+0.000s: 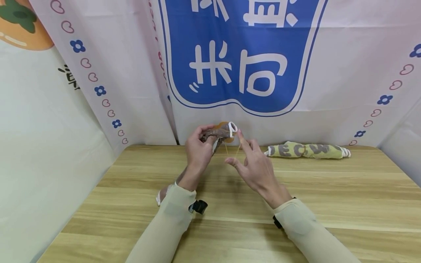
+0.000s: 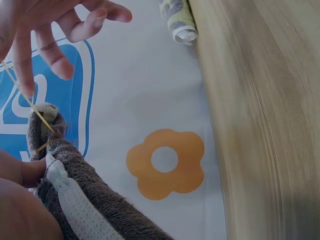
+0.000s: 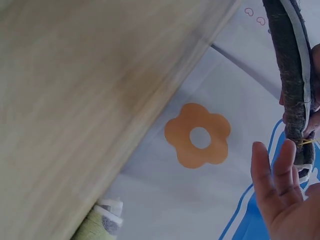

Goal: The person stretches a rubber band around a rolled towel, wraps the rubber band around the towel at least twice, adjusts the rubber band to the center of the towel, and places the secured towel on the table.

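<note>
My left hand [image 1: 198, 151] grips a rolled brown towel [image 1: 217, 132] near its far end, above the back of the table. The roll runs back beneath my left forearm, and its other end shows by the sleeve. A thin yellow rubber band [image 2: 37, 112] is around the towel close to the end. Thumb and index finger of my right hand [image 1: 258, 168] are spread apart, stretching the band away from the roll. In the right wrist view the dark towel roll [image 3: 290, 65] has a pale strip along its length; part of the band is out of frame.
A yellow-green rolled towel [image 1: 319, 151] with grey letters lies along the table's back edge, to the right. The wooden table [image 1: 131, 226] meets a hanging white cloth [image 1: 131, 73] with a blue printed panel [image 1: 236, 40]. An orange flower [image 2: 192, 162] is printed on the cloth.
</note>
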Demonstrator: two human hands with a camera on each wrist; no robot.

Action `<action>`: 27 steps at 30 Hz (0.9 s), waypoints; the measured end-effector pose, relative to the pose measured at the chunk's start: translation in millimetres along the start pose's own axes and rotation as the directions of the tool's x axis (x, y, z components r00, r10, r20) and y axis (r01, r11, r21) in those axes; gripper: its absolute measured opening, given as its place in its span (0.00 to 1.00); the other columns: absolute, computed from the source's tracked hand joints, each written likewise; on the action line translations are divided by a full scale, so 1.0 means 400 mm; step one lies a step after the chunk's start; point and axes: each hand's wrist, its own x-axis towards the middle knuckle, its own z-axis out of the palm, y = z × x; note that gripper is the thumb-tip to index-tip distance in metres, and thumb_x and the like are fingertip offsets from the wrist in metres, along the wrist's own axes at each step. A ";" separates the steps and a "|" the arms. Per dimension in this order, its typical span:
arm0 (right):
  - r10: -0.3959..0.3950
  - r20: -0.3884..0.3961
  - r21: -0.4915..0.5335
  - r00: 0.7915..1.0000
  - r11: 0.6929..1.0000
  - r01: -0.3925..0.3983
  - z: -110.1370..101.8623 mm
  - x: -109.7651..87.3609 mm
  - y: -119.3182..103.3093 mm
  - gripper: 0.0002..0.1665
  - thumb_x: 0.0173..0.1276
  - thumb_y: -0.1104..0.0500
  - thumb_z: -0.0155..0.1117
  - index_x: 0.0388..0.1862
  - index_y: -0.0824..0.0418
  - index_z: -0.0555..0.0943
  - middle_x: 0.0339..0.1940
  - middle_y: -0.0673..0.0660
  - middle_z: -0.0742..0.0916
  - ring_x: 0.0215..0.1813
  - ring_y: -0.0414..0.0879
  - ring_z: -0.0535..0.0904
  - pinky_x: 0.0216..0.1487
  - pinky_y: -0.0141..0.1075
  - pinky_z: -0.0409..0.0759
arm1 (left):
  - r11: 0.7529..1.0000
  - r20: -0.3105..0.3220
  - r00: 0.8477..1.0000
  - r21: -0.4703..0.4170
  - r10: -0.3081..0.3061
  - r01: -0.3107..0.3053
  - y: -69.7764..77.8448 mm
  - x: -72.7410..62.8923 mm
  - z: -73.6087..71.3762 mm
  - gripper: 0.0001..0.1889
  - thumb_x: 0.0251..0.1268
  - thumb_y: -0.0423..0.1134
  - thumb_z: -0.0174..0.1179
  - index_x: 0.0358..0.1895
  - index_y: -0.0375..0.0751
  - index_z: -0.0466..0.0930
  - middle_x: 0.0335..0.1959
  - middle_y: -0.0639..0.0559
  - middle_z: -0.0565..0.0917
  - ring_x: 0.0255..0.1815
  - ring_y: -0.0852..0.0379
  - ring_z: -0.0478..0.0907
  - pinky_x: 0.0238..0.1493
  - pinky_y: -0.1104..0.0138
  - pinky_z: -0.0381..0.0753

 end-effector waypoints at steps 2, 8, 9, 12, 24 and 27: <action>0.030 0.009 0.021 1.000 0.999 -0.030 0.002 -0.002 0.000 0.64 0.68 0.14 0.35 0.86 0.59 0.62 0.49 0.63 0.81 0.24 0.40 0.72 0.21 0.37 0.71 | 1.000 -0.006 1.000 -0.002 0.000 0.000 0.001 -0.002 0.001 0.14 0.69 0.24 0.66 0.56 0.34 0.86 0.48 0.45 0.90 0.45 0.52 0.85 0.43 0.64 0.81; 0.077 0.031 0.118 0.997 0.990 -0.080 0.007 -0.005 -0.003 0.62 0.70 0.15 0.34 0.82 0.59 0.69 0.51 0.61 0.82 0.26 0.41 0.74 0.26 0.39 0.73 | 1.000 -0.020 1.000 -0.011 0.004 -0.005 0.002 -0.005 0.003 0.15 0.68 0.24 0.66 0.55 0.36 0.87 0.48 0.46 0.91 0.46 0.53 0.85 0.44 0.64 0.82; 0.082 0.032 0.136 0.996 0.987 -0.085 0.007 -0.005 -0.004 0.62 0.70 0.15 0.34 0.81 0.59 0.71 0.51 0.60 0.83 0.27 0.41 0.74 0.27 0.40 0.73 | 1.000 -0.020 1.000 -0.012 0.007 -0.008 0.002 -0.005 0.003 0.15 0.68 0.23 0.66 0.56 0.36 0.87 0.48 0.46 0.91 0.46 0.52 0.85 0.44 0.64 0.82; 0.098 0.028 0.176 0.995 0.979 -0.101 0.007 -0.006 -0.008 0.60 0.71 0.15 0.35 0.78 0.60 0.74 0.51 0.59 0.83 0.28 0.41 0.74 0.28 0.40 0.73 | 1.000 -0.019 1.000 -0.008 0.016 -0.016 0.002 -0.005 0.004 0.15 0.68 0.23 0.66 0.56 0.35 0.87 0.48 0.46 0.91 0.45 0.53 0.85 0.43 0.65 0.81; 0.059 0.039 0.312 0.998 0.948 -0.068 0.003 -0.009 -0.049 0.54 0.75 0.19 0.39 0.66 0.64 0.81 0.46 0.54 0.81 0.29 0.45 0.75 0.28 0.38 0.75 | 0.998 -0.016 0.998 0.036 0.060 -0.059 0.000 -0.009 0.008 0.15 0.66 0.22 0.64 0.53 0.36 0.89 0.44 0.47 0.90 0.35 0.55 0.81 0.34 0.66 0.79; 0.112 0.117 0.416 0.987 0.897 -0.151 0.006 -0.015 -0.051 0.48 0.79 0.25 0.44 0.70 0.64 0.78 0.50 0.57 0.80 0.29 0.50 0.78 0.29 0.39 0.79 | 0.999 -0.016 0.999 0.014 0.045 -0.045 0.006 -0.010 0.008 0.14 0.66 0.22 0.64 0.53 0.35 0.88 0.45 0.46 0.90 0.38 0.54 0.82 0.38 0.65 0.79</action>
